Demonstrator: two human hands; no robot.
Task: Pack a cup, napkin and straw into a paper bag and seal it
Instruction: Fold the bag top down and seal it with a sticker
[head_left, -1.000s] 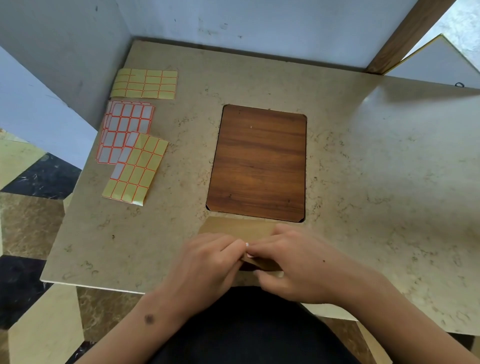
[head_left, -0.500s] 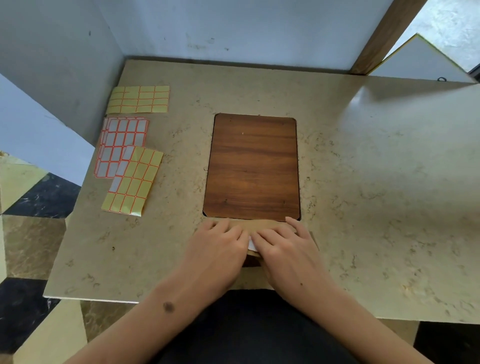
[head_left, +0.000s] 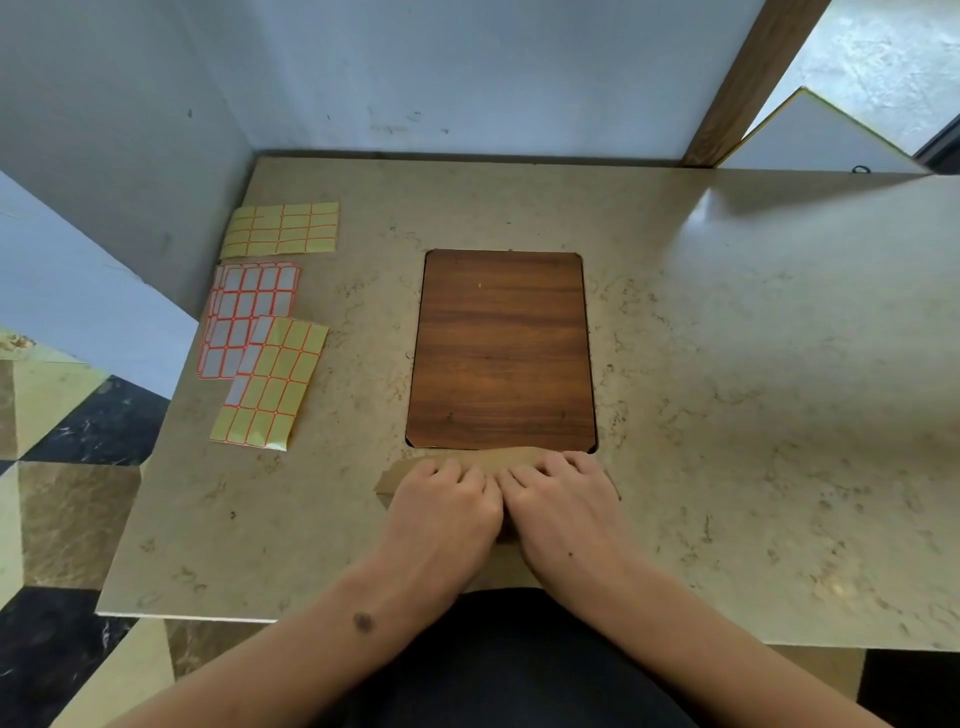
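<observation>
A brown paper bag (head_left: 498, 458) lies flat on the table near its front edge, just below the wooden inlay. My left hand (head_left: 447, 506) and my right hand (head_left: 558, 501) lie side by side on top of it, palms down, fingers pressed flat against the paper. The hands cover most of the bag; only its far edge and left corner show. No cup, napkin or straw is visible, and the small white sticker seen earlier is hidden under my fingers.
The beige marble-look table (head_left: 753, 415) has a dark wooden inlay (head_left: 501, 353) in the middle. Sticker sheets lie at the left: a yellow one (head_left: 283, 228), a white one (head_left: 247, 317) and another yellow one (head_left: 272, 382). Walls close the back and left.
My hands went from pinching the bag's folded edge with a white sticker to lying flat on it. The bag now lies a little farther from me.
</observation>
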